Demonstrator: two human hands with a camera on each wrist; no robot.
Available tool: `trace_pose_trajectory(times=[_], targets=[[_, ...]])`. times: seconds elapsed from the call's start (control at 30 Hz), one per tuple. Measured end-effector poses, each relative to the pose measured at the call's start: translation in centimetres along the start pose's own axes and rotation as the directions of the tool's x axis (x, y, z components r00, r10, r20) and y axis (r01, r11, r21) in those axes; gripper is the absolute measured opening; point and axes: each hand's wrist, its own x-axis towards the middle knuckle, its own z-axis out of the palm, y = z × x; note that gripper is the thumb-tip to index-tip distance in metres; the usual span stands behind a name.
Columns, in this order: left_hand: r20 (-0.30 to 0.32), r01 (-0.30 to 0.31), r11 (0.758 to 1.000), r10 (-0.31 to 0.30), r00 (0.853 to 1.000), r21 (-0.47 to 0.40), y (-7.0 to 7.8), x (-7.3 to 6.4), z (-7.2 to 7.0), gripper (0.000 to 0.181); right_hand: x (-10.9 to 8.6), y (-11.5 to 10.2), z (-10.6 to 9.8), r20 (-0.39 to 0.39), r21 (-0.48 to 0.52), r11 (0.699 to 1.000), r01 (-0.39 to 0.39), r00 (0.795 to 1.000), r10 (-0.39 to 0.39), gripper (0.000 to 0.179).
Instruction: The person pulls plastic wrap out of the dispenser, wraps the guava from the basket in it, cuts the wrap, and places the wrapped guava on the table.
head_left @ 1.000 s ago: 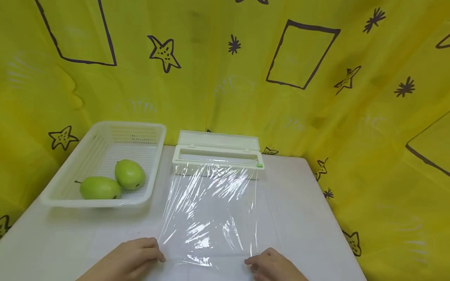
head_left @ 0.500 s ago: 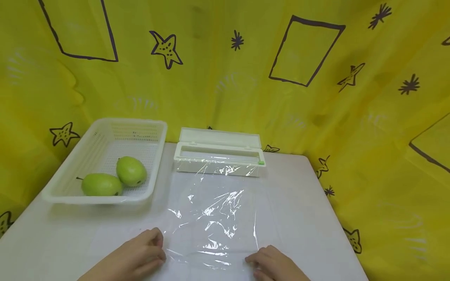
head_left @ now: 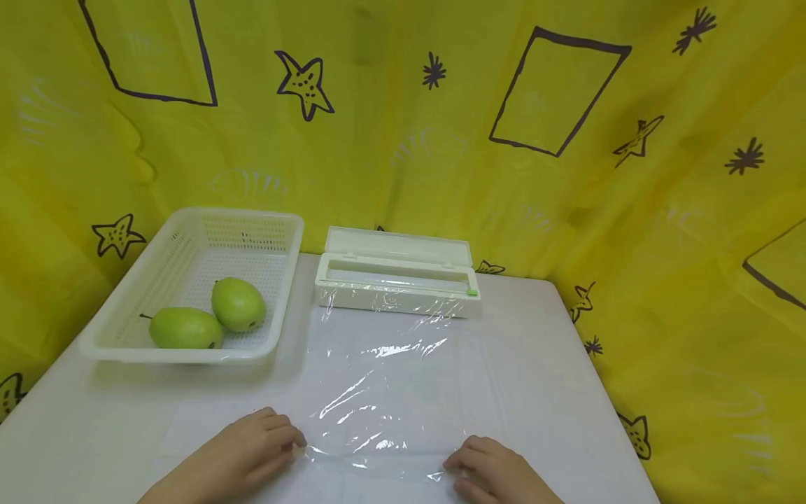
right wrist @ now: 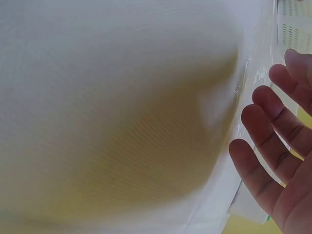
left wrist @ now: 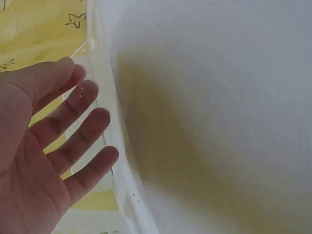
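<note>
A sheet of clear cling film runs from a white dispenser box toward me, lying low over the white table with shiny wrinkles. My left hand pinches the near left corner of the film between thumb and index finger. At the near right corner, my right hand pinches it the same way. In the left wrist view, the left hand's other fingers are loosely extended. The right hand in the right wrist view has its other fingers spread likewise. The dispenser's lid is raised, showing the roll inside.
Left of the dispenser, a white plastic basket holds two green pear-like fruits. A yellow patterned curtain hangs behind and beside the white table.
The film has dropped from a stretched slope down toward the tabletop, and its shiny creases have shifted. My left hand has moved slightly right. Basket and dispenser stay put.
</note>
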Motion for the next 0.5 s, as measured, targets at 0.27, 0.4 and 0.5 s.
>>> trace_pose_trajectory(times=[0.27, 0.4, 0.5], targets=[[-0.019, -0.041, 0.999, 0.041, 0.999, 0.002, -0.1, -0.2, 0.1, 0.02, 0.5, -0.4, -1.0, 0.043, 0.04, 0.998, -0.058, 0.997, 0.056, 0.009], [-0.018, -0.065, 0.998, 0.065, 0.998, 0.023, -0.1, -0.4, -0.1, 0.021, 1.1, -0.6, -1.7, 0.082, 0.038, 0.992, -0.118, 0.99, 0.114, 0.012], [-0.013, -0.048, 0.999, 0.048, 0.999, 0.004, 0.0, -0.3, -0.7, 0.021, 1.6, -0.9, -2.5, 0.057, -0.011, 0.995, -0.097, 0.994, 0.098, 0.013]])
